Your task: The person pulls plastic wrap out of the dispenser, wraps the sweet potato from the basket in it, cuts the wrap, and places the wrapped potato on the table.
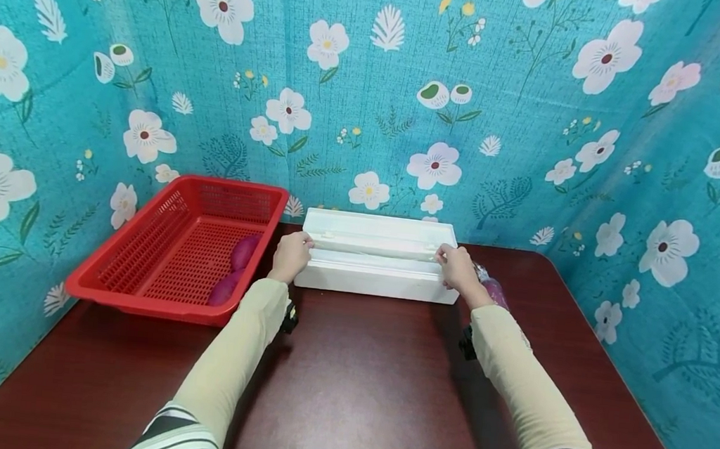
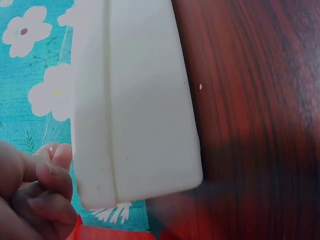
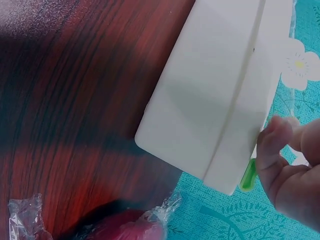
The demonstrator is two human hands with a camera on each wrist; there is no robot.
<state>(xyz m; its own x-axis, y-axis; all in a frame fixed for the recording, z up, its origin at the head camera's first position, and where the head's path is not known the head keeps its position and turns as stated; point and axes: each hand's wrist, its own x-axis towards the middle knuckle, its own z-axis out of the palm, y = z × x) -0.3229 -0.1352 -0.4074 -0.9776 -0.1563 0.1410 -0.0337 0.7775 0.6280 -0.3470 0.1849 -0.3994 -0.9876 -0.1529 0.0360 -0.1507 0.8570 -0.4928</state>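
Observation:
A long white cling film dispenser stands at the back of the table with its lid raised. My left hand is at its left end, pinching the edge of clear plastic film between thumb and fingertips. At the other end my right hand pinches the film's other corner. Between the two hands the film stretches across the top of the dispenser. A green tab shows at the dispenser's right end, close beside the right fingers.
On the left sits a red plastic basket with purple oblong vegetables along its right side. A purple-red piece wrapped in clear plastic lies on the table beyond the right hand. Behind everything hangs a blue flowered cloth.

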